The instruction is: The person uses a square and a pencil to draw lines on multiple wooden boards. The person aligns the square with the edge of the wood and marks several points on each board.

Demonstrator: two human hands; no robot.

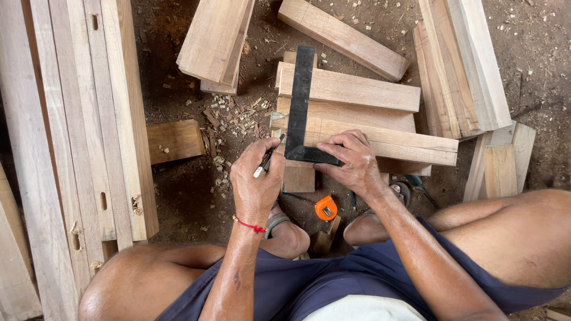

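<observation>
Black L-shaped try square [299, 101] lies flat across a stack of pale wood boards [357, 113] on the dirt floor [190, 196], long blade running away from the person, short leg turned toward the right at the near edge of the stack. Right hand [352, 159] lies palm-down on the square's short leg, fingers spread and pressing it against the nearest board; its grip is flat on the square, not wrapped around it. Left hand [257, 178] sits just left of the square's corner, grip closed on a pencil [269, 156] whose tip points at the board edge touching the blade. A red string bracelet [251, 226] circles the left wrist. Just below the square, near the person's feet, an orange tape measure [325, 208] rests on the floor between the two forearms. Wood chips [235, 116] are scattered left of the square. A short wood block [174, 140] lies farther left of the square. More planks lean above and to the right of the square [461, 65]. Long planks with mortise slots [89, 131] lie well left of the square, along the frame edge.
</observation>
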